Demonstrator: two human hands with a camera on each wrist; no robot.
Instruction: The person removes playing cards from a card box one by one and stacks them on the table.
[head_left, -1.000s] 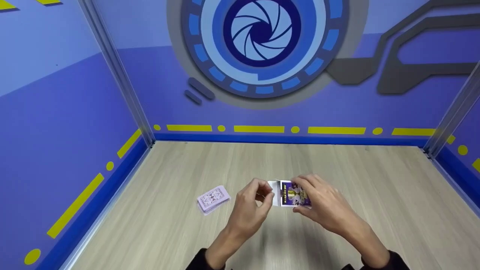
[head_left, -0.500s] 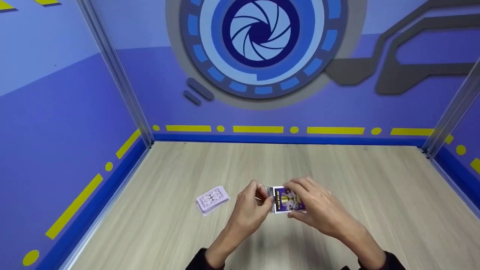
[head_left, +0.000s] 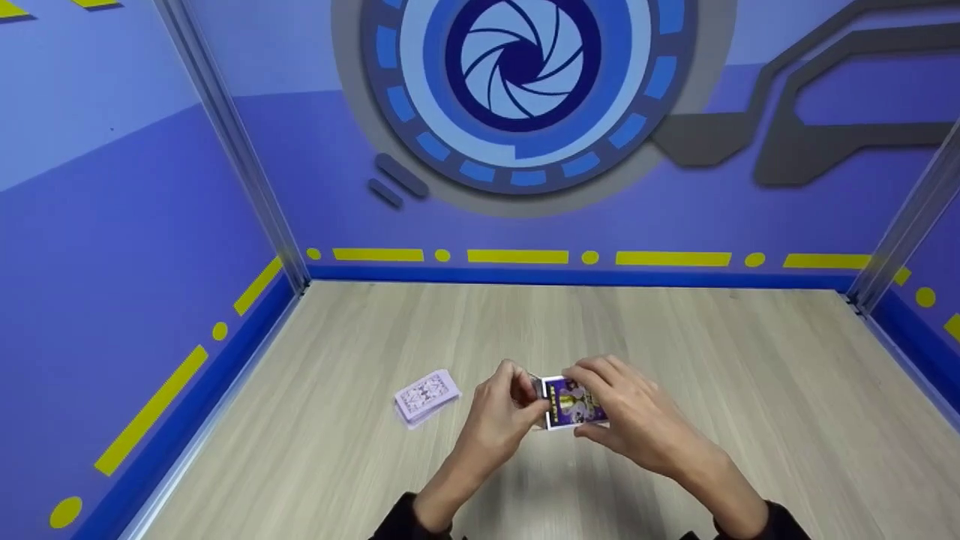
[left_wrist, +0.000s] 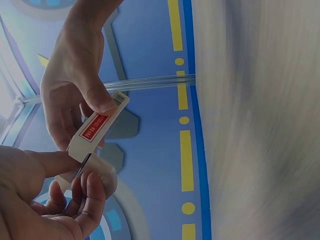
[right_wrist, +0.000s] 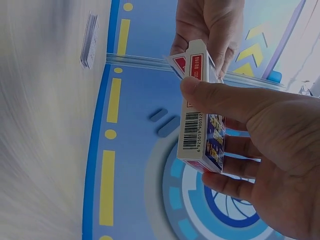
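A small playing-card box (head_left: 574, 405) with a purple printed face is held above the table between both hands. My right hand (head_left: 645, 424) grips its right part, thumb along one narrow side and fingers on the other; the barcoded side of the box (right_wrist: 192, 125) shows in the right wrist view. At the box's left end, my left hand (head_left: 496, 416) pinches the flap, thumb at the box corner and fingers curled below, as the left wrist view shows. The inside of the box is hidden. Left of the hands, a deck of cards (head_left: 426, 396) lies on the table, patterned back up.
The wood-grain tabletop (head_left: 337, 352) is enclosed by blue printed panels (head_left: 390, 225) at the back and sides. Metal corner posts (head_left: 247, 165) stand where the panels meet.
Both hands have brought the box slightly left and nearer the body. The white flap that stuck out at its left end is now mostly behind my left fingers. The deck has stayed put.
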